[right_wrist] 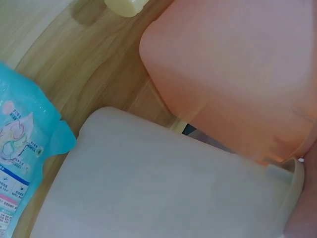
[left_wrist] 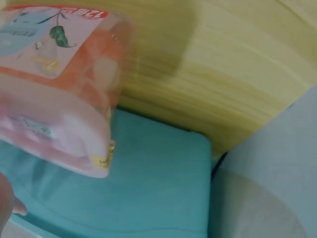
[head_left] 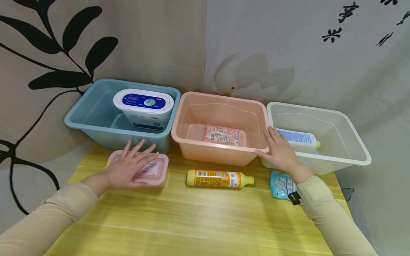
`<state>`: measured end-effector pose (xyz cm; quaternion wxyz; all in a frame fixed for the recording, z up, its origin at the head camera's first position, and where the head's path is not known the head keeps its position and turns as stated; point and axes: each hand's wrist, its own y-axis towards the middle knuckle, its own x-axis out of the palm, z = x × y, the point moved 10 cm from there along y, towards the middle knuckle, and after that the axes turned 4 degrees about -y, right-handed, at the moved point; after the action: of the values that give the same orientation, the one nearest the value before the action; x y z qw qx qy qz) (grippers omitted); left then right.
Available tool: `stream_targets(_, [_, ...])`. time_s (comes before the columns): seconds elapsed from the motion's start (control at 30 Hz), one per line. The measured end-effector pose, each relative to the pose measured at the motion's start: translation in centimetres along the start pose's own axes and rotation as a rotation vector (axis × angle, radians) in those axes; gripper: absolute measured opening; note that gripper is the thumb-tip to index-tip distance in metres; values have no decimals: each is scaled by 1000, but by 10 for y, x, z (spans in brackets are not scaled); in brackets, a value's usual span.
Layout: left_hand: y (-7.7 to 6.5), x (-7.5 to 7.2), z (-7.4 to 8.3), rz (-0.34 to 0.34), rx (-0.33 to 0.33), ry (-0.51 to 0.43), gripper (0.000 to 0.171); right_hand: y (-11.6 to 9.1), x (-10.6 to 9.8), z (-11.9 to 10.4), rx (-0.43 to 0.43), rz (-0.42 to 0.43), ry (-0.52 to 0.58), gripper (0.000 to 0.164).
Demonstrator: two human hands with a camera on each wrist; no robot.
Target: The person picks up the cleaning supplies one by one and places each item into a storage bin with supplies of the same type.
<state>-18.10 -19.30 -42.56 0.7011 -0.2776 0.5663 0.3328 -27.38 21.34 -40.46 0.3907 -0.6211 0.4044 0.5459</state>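
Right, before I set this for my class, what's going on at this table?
A person spreads their left hand over a pink-lidded tub, while the right hand is at the neighbouring rims of the peach bin and white bin. A yellow bottle and blue pouch lie on the table. The blue bin holds a white box, the peach one a pink pack, the white one a blue-labelled bottle.

Probably a corner of a home: fabric hangings [head_left: 160,42] printed with leaves and lettering back a wood-grain bench [head_left: 205,224] bearing pastel plastic bins [head_left: 217,155] and a household-style yellow bottle [head_left: 214,179]. The exact room is unclear.
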Motion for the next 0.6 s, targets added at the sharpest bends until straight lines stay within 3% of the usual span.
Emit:
stream_targets(0.4, [-5,16,-18,-68,-73,-48,94,-6,-6,-8,-127,62,-9,91])
stream_targets(0.6, [-9,24,-24,-90,-85,-45,97,-10,-5,-9,-157,51,2,92])
